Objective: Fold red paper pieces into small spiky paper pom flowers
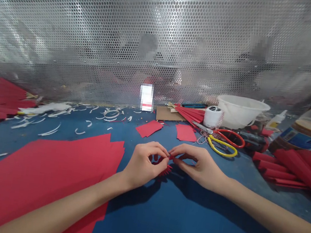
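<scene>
My left hand and my right hand meet at the fingertips over the blue tabletop. Both pinch a small piece of pleated red paper, and my fingers hide most of it. A stack of red paper sheets lies under my left forearm. Two cut red paper pieces lie just beyond my hands. Nearby, to the upper right, are a pair of red-handled scissors and a pair of yellow-handled scissors.
Folded red paper fans are piled at the right, with more at the left among white paper scraps. A white twine spool, white plastic bowl and large jar stand behind. A perforated metal screen bounds the far edge.
</scene>
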A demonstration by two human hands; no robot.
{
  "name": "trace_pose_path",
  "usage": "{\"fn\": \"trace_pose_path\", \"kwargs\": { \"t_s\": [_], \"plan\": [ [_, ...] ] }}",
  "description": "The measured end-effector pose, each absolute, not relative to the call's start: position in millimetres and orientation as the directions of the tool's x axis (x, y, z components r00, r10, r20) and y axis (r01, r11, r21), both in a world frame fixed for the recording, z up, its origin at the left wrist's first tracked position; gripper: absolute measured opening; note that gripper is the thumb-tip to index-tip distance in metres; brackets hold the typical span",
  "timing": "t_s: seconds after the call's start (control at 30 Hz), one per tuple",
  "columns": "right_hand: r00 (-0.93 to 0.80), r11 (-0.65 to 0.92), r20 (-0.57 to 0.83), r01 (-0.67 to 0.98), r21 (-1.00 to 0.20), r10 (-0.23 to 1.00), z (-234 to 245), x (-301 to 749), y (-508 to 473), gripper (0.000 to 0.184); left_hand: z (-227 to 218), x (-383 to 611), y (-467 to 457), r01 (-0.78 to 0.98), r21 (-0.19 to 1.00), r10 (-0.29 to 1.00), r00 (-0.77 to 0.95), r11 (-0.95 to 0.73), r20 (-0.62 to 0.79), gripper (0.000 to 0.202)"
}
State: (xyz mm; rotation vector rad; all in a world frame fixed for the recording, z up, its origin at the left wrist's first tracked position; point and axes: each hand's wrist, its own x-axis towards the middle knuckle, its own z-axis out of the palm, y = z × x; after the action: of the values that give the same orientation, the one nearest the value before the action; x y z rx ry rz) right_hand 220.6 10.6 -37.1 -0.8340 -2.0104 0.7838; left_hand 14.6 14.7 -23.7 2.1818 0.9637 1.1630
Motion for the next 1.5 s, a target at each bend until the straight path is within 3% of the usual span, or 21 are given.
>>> {"fn": "trace_pose_path", "kwargs": {
  "t_s": [0.57,1.5],
  "plan": [
    [-0.439,0.563,0.423,0.260,-0.785,0.792,-36.4,220.6,11.2,0.015,-30.5,15.4,14.3,0.372,0.565,0.676,0.379,-0.736,0.632,0.013],
    [-0.444,0.605,0.453,0.300,-0.738,0.773,-38.8,221.4,11.9,0.015,-32.5,14.9,15.1,0.373,0.556,0.670,0.398,-0.743,0.627,0.013]
  ]
}}
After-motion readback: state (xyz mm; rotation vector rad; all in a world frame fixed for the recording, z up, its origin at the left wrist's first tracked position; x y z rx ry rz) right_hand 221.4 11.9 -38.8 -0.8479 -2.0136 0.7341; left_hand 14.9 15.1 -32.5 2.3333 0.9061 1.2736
